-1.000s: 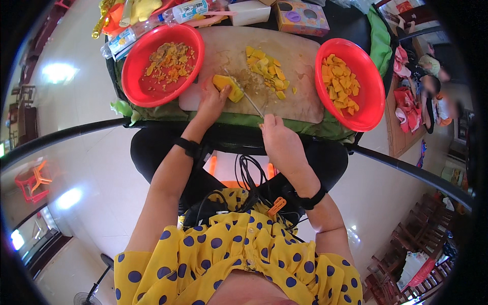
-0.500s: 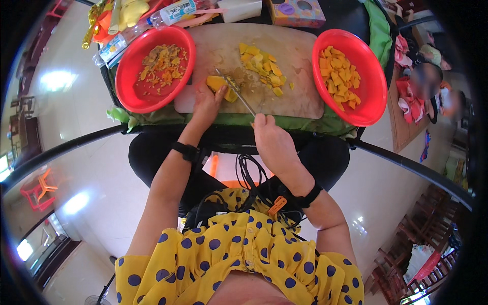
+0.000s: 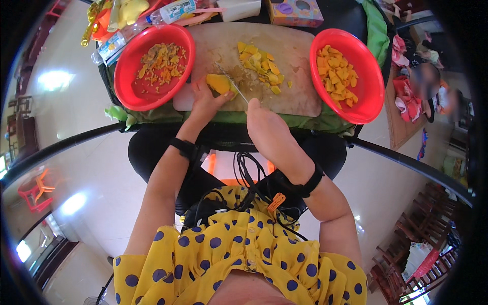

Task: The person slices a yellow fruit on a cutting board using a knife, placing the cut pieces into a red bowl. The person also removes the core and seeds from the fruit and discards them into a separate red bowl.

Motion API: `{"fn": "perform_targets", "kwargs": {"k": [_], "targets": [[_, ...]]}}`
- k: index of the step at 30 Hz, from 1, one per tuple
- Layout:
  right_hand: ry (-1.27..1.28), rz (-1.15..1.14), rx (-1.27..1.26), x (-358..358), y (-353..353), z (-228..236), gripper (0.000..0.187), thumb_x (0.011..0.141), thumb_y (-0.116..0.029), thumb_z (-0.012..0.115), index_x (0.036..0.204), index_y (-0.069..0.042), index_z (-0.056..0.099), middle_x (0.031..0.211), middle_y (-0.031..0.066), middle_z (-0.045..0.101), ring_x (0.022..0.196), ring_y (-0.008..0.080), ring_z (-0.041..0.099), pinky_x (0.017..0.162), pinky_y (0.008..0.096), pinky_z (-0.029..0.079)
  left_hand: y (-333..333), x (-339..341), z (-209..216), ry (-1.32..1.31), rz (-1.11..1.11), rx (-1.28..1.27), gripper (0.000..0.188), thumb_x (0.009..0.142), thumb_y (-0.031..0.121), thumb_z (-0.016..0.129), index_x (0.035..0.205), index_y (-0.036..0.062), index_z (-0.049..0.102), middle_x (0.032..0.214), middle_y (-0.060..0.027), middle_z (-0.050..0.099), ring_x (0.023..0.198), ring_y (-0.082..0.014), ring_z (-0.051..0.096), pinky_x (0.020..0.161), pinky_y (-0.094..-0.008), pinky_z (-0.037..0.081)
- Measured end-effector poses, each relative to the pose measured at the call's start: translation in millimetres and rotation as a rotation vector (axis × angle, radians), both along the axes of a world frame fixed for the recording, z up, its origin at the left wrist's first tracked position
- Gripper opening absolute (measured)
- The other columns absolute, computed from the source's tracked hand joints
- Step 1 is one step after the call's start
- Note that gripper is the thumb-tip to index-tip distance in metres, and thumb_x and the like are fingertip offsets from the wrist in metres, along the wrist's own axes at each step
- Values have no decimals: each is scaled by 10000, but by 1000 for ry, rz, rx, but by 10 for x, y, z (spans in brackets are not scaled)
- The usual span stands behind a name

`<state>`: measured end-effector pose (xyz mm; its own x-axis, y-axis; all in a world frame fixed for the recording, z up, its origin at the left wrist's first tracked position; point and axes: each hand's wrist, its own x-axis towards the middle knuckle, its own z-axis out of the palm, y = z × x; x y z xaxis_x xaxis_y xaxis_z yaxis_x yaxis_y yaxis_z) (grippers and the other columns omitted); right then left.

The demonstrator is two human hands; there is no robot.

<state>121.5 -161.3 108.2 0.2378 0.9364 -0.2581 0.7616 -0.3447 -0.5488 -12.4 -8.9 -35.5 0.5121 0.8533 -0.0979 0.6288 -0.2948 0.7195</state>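
My left hand (image 3: 206, 101) grips a yellow-orange chunk of pumpkin (image 3: 218, 83) against the cutting board (image 3: 300, 56). In my right hand (image 3: 266, 120) is a knife (image 3: 238, 87), its blade slanting up and left along the chunk's right side. The right fist covers the knife's handle. Just beyond the blade, a pile of cut pumpkin peelings (image 3: 262, 66) lies on the wet, stained board.
A red basin (image 3: 124, 76) with seeds and pulp stands left of the board; another red basin (image 3: 373, 76) holds pumpkin pieces at right. Behind are a plastic bottle (image 3: 173, 11) and a tissue box (image 3: 296, 12). A person (image 3: 426, 76) is at far right.
My right hand has turned and moved slightly up and left with the knife. The chunk now shows more of its cut face under my left hand.
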Motion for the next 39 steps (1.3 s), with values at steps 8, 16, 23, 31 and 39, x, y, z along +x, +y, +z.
{"fn": "perform_targets", "kwargs": {"k": [8, 16, 23, 31, 39], "targets": [[-40, -8, -93, 13, 354, 27, 125, 914, -34, 450, 985, 68, 469, 840, 316, 661, 837, 470, 674, 717, 529, 537, 42, -8, -7, -106, -56, 36, 932, 719, 491, 850, 1341, -45, 408, 1257, -228, 509, 1206, -360, 488, 1050, -434, 380], [-76, 88, 13, 101, 508, -95, 159, 954, -68, 390, 987, 69, 462, 840, 354, 640, 856, 493, 657, 745, 553, 514, 58, 19, 127, -48, -19, -2, 930, 711, 432, 870, 1348, -48, 391, 1296, -218, 481, 1208, -337, 488, 1031, -411, 409], [-4, -98, 15, 69, 59, -481, 209, 1009, -193, 382, 968, 11, 406, 773, 321, 621, 789, 525, 614, 722, 603, 472, 304, 38, 86, -465, -56, -711, 751, 733, 215, 885, 1277, -40, 434, 1102, -120, 648, 908, -181, 632, 798, -303, 527], [-121, -59, 125, 64, -81, -654, 163, 1013, -153, 437, 965, -8, 380, 752, 301, 609, 734, 497, 616, 618, 574, 480, 369, 79, 255, -327, -94, -760, 715, 748, 183, 865, 1268, -47, 431, 963, -96, 658, 729, -139, 624, 592, -261, 504], [-155, -98, 82, 85, -216, -439, 175, 1021, -172, 429, 968, -11, 385, 799, 295, 616, 765, 496, 621, 651, 562, 501, 142, 189, 317, -426, -28, -683, 572, 794, 196, 823, 1183, -37, 474, 898, -112, 671, 708, -154, 657, 558, -260, 513]]}}
